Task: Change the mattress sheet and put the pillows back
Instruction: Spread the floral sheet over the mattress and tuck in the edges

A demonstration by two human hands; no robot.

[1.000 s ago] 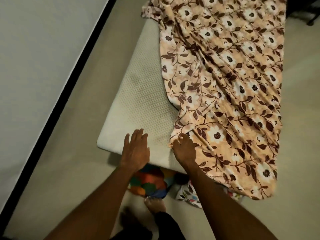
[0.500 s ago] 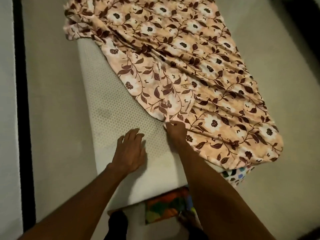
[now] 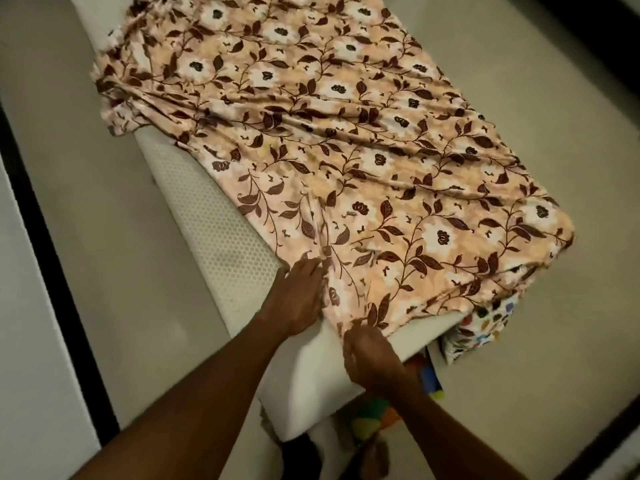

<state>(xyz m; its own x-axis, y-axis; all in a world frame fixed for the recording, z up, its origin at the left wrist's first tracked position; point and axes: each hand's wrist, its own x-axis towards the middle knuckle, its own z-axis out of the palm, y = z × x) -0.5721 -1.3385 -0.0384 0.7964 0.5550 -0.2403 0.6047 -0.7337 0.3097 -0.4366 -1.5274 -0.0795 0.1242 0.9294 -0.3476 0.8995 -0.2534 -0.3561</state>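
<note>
Peach floral cotton sheet (image 3: 346,140) lay rumpled on white foam mattress (image 3: 221,237), near corner bare. Left hand (image 3: 298,299) flat, fingers spread; right hand (image 3: 370,358) pinched hem. Prob. light, limp; grip at edge.

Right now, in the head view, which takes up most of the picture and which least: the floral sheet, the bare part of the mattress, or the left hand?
1. Floral sheet, by far the largest.
2. Bare mattress, the strip left uncovered.
3. Left hand, smallest, though nearness to the camera enlarges it.
</note>
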